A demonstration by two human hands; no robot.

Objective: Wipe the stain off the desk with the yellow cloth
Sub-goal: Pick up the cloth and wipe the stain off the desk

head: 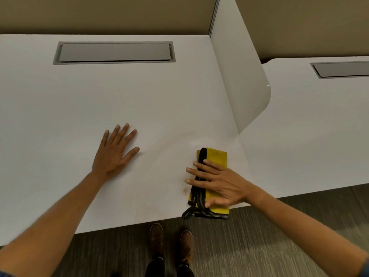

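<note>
Right hand lies flat on the cloth, fingers spread wide, pressing rather than gripping. The cloth overhangs the desk edge, so a hard pull could drag it off. The stain sits just left of it; a sweep could miss. Left hand is splayed, empty. One cloth, one stain, two hands.
</note>
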